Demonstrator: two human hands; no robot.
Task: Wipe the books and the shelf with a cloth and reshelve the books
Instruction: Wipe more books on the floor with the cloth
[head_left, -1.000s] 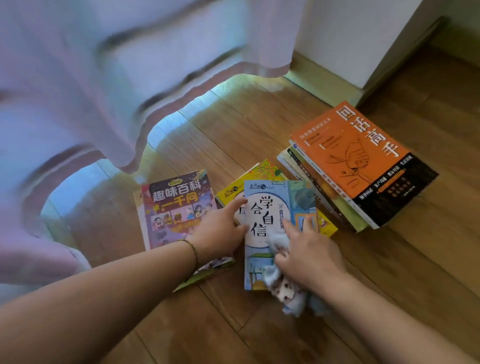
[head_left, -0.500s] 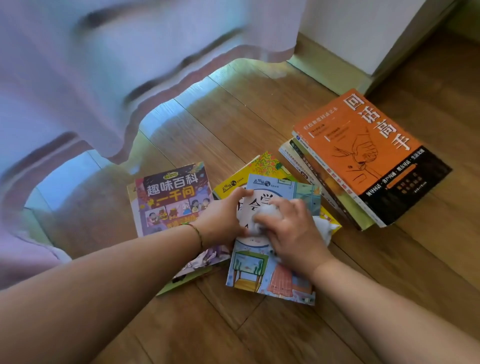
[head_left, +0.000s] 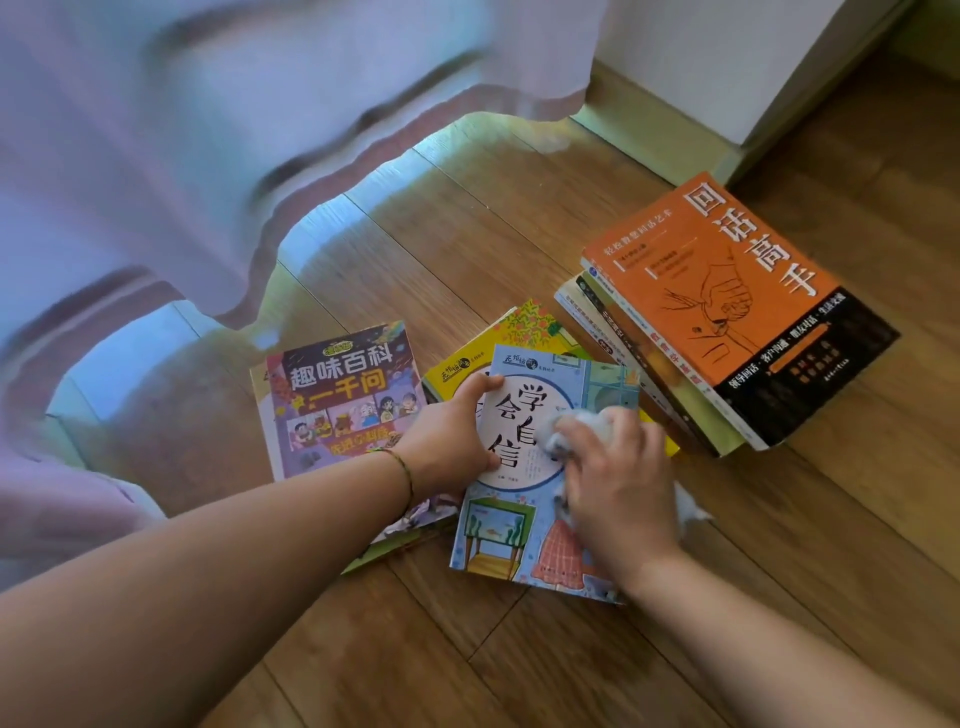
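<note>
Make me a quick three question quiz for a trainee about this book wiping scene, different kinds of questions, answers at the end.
1. True or false: the light blue book lies on the wooden floor while it is wiped.
2. Multiple choice: what does the right hand press on that book? A) a sponge B) a cloth C) a brush
3. Fill in: the top book of the stack by the wall has an ______ cover.

Key
1. True.
2. B. The left hand holds the book's left edge meanwhile.
3. Orange: the orange book.
</note>
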